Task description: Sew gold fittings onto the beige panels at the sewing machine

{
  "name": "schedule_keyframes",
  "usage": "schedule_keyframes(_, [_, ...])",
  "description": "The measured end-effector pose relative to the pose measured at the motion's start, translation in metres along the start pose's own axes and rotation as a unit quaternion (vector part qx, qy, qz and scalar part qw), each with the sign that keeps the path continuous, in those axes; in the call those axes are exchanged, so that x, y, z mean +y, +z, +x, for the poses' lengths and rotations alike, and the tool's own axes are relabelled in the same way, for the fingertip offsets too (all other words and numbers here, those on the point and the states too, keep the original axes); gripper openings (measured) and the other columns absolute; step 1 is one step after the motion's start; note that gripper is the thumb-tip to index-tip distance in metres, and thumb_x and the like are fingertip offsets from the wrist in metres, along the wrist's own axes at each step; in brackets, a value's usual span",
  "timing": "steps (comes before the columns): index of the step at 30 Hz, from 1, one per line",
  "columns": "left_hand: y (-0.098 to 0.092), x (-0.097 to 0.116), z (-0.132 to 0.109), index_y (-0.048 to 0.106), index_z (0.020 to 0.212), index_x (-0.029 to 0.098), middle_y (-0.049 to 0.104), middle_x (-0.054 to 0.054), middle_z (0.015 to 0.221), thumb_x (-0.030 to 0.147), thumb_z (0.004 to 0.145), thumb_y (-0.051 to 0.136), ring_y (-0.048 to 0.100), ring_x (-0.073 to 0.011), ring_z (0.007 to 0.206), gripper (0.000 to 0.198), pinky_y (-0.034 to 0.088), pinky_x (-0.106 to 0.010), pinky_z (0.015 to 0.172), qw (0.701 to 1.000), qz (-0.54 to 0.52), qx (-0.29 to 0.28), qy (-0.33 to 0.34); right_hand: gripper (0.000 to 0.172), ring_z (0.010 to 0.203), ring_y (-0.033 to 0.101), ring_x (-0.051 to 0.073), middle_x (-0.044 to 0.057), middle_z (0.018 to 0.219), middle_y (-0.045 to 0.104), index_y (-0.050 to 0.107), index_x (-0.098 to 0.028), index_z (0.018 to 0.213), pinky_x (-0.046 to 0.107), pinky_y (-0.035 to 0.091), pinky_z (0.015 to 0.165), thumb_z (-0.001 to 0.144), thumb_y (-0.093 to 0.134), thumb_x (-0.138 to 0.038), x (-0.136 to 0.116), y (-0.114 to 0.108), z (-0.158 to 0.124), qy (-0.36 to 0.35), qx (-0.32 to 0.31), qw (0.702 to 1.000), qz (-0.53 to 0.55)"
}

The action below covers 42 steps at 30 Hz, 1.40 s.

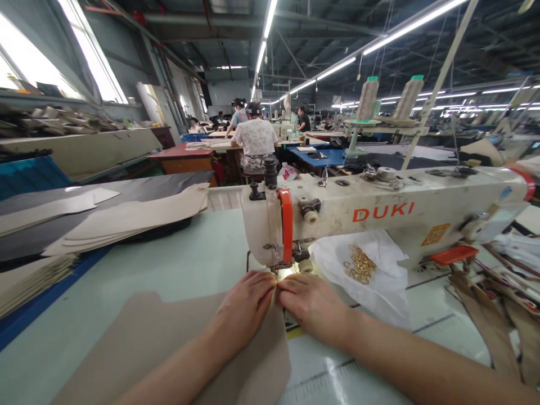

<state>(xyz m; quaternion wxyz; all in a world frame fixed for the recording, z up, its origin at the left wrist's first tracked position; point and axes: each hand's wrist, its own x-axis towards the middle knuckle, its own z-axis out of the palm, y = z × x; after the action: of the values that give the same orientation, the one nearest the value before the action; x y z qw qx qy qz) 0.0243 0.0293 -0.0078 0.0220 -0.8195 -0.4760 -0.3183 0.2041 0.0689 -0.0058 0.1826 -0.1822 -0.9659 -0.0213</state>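
Tan leatherette panel (177, 354) lies on the pale green table (139, 270) toward its near edge, its far end running up under both hands to the sewing machine's presser foot (280, 271). Left hand (242, 306) and right hand (312, 304) meet there, fingers (257, 284) held together and pressed down on the panel, the two sets of tips nearly touching (whether they pinch it is hidden). Just right of the hands, a white plastic bag (371, 292) holding gold metal rings (360, 264) sits below the cream DUKI machine head (379, 216). Stacked tan panels (126, 216) lie toward the table's far left edge.
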Motion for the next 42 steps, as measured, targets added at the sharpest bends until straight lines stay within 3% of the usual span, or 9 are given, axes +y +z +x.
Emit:
schedule_keyframes(23, [0.002,-0.005,0.005,0.066,0.09,0.018,0.07,-0.006,0.088,0.021,0.089,0.045,0.063,-0.0189,0.085,0.022,0.054,-0.033,0.08,1.0,0.009,0.022,0.017,0.003,0.09,0.055,0.019,0.006,0.096,0.063,0.058,-0.014,0.089,0.031,0.046,0.077,0.088,0.057,-0.017,0.002,0.002,0.002,0.018,0.004,1.0,-0.019])
schedule_keyframes(27, [0.003,-0.006,0.005,0.066,0.089,0.018,0.07,-0.006,0.089,0.021,0.089,0.044,0.063,-0.0189,0.086,0.022,0.054,-0.033,0.081,0.999,0.023,0.026,0.015,0.005,0.094,0.054,0.019,0.006,0.099,0.063,0.059,-0.014,0.091,0.031,0.045,0.082,0.088,0.057,-0.017,0.001,0.002,0.002,0.022,0.008,1.0,-0.015])
schedule_keyframes(42, [-0.009,0.005,-0.004,0.064,0.103,0.013,0.069,-0.01,0.104,0.018,0.092,0.035,0.061,-0.0203,0.1,0.031,0.05,-0.035,0.092,0.989,0.121,-0.08,0.032,0.009,0.095,0.057,0.017,0.003,0.096,0.065,0.06,-0.017,0.09,0.028,0.042,0.087,0.092,0.052,-0.021,-0.005,-0.01,-0.008,-0.045,-0.024,0.999,-0.002])
